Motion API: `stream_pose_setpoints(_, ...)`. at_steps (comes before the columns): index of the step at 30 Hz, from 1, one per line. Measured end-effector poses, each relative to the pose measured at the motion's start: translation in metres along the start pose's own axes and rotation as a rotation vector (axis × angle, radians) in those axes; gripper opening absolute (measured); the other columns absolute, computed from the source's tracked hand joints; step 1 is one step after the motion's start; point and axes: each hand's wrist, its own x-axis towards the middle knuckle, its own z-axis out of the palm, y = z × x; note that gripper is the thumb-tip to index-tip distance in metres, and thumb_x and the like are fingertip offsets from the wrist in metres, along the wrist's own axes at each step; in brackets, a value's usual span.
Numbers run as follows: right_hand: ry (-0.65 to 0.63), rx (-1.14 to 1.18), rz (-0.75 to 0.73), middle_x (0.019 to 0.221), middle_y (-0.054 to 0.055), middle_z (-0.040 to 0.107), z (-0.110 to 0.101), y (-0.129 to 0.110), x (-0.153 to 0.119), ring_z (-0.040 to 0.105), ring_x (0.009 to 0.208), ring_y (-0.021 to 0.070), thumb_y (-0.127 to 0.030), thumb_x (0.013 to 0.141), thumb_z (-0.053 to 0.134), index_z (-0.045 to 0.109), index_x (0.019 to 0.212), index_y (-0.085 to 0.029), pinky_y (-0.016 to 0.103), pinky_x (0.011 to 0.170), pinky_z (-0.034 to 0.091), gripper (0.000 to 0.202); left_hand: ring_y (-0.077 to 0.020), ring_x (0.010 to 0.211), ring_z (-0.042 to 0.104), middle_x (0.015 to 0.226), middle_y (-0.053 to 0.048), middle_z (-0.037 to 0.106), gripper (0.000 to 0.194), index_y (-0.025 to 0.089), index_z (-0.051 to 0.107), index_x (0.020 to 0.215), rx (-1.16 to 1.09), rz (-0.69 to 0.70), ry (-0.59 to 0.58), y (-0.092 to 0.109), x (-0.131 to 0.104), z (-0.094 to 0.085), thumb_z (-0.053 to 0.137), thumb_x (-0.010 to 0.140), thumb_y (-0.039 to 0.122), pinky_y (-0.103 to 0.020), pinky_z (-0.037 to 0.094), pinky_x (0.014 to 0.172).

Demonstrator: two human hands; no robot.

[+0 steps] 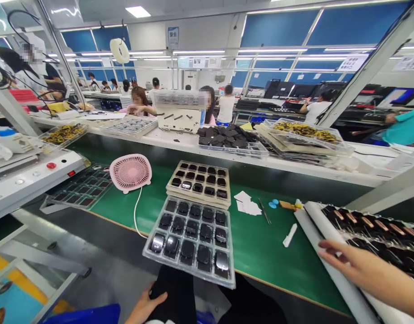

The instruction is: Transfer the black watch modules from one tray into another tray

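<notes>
Right hand: at 4 o'clock, the hand (369, 265) reaches over a white-sided box (311, 229) of black parts; fingers half-open, loosely bent, no object visible in them; contact cannot be told.
Left hand: at 7 o'clock, the hand (144, 308) lies against a dark-clothed leg (176, 288), thumb spread from the fingers, nothing seen in its grasp.
Clear tray: at 6 o'clock, the tray (207, 275) of glossy black pieces overhangs the green tabletop (261, 252).
Pink fan: the fan (130, 173) stands at 9 o'clock.
</notes>
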Motion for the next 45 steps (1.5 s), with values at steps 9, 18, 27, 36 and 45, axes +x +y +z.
stream_pose_setpoints(9, -0.086, 0.214, -0.088, 0.123, 0.014, 0.077, 0.147, -0.047, -0.062, 0.072, 0.118, 0.0343, -0.07, 0.089, 0.048, 0.075, 0.114, -0.022, 0.049, 0.109, 0.054, 0.06, -0.0451, 0.124, 0.07, 0.121, -0.017, 0.079, 0.08, 0.02, 0.079, 0.108, 0.024, 0.041, 0.075, -0.014, 0.024, -0.005, 0.087, 0.041, 0.063, -0.051, 0.056, 0.111)
stream_pose_setpoints(18, 0.047, 0.078, 0.242, 0.087, 0.007, 0.07, 0.171, -0.105, -0.032, 0.067, 0.088, 0.0273, -0.056, 0.1, 0.036, 0.054, 0.083, -0.026, 0.036, 0.068, 0.04, 0.039, -0.0424, 0.1, 0.076, 0.096, -0.014, 0.081, 0.052, 0.022, 0.074, 0.097, -0.014, 0.292, 0.768, 0.022, 0.068, -0.102, 0.061, 0.065, 0.061, -0.06, 0.058, 0.101)
stream_pose_setpoints(27, 0.054, 0.271, 0.391, 0.086, 0.006, 0.07, 0.168, -0.107, -0.035, 0.063, 0.086, 0.0258, -0.057, 0.099, 0.039, 0.058, 0.082, -0.026, 0.034, 0.068, 0.037, 0.041, -0.0262, 0.085, 0.07, 0.1, -0.01, 0.075, 0.032, 0.02, 0.072, 0.103, 0.253, 0.984, 1.021, 0.186, 0.045, -0.122, 0.059, 0.096, 0.048, -0.045, 0.059, 0.091)
stream_pose_setpoints(36, 0.101, 0.295, 0.344, 0.084, 0.005, 0.069, 0.173, -0.103, -0.037, 0.062, 0.083, 0.0252, -0.06, 0.098, 0.038, 0.057, 0.081, -0.026, 0.034, 0.069, 0.035, 0.042, -0.0353, 0.115, 0.072, 0.122, -0.016, 0.077, 0.045, 0.019, 0.071, 0.115, 0.524, 0.964, 0.55, 0.251, 0.127, -0.088, 0.054, 0.087, 0.048, -0.054, 0.057, 0.108)
stream_pose_setpoints(45, 0.122, 0.292, 0.401, 0.086, 0.007, 0.07, 0.17, -0.109, -0.035, 0.064, 0.087, 0.0282, -0.063, 0.093, 0.038, 0.058, 0.08, -0.026, 0.036, 0.071, 0.038, 0.044, -0.0426, 0.146, 0.054, 0.144, -0.022, 0.069, 0.048, 0.014, 0.072, 0.122, 0.754, 0.957, 0.69, 0.245, 0.16, -0.078, 0.044, 0.097, 0.044, -0.062, 0.042, 0.121)
